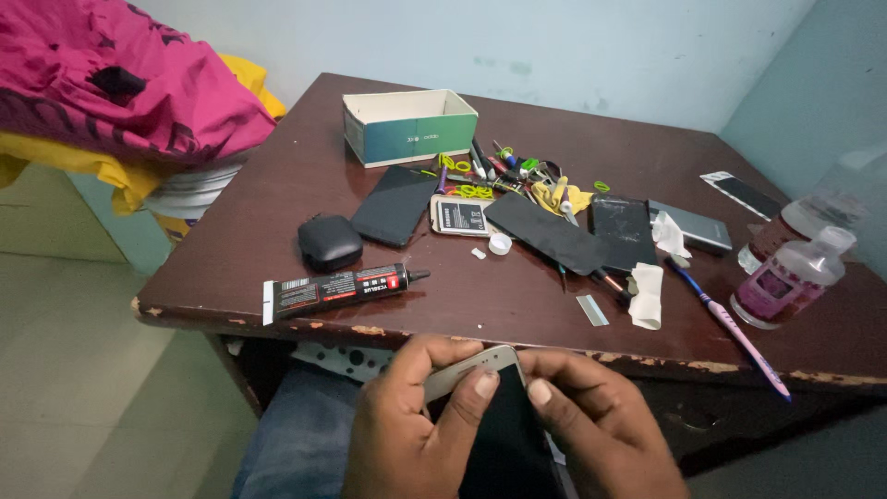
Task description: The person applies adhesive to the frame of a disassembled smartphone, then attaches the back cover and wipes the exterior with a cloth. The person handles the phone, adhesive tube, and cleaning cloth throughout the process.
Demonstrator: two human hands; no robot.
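**Phone held off the desk edge, thumbs on its top corner**

Seated at the near side of a dark wooden desk (277, 231), knees in blue trousers below. Left hand (407, 434) wrapped around the silver-edged phone (480, 407), fingers curled behind, thumb pressed across the upper glass. Right hand (601, 434) closed onto the phone's right edge, thumb tip down at the top corner. Phone at 6 o'clock in the view, held in the air over the lap, not touching the desk.

On the desk: black glue tube (337, 288) at 9 o'clock of the clutter, lying parallel to the chipped front edge. Just beyond it a small black case (328, 242). Open cardboard box (409, 125) at 12 o'clock. Loose dark panels (545, 231) and a battery (459, 215) in the middle, small tools (504, 166) heaped behind. Toothbrush (730, 323) at 3 o'clock, two clear bottles (790, 277) beside it, the nearer holding pink liquid.

Risks, as judged: thumb pressure concentrated at one corner likely to crack or lift the glass unevenly. No support beneath, so a slip would probably send the phone to the floor. Bottles standing near the desk corner, easily knocked by an elbow onto the exposed parts.
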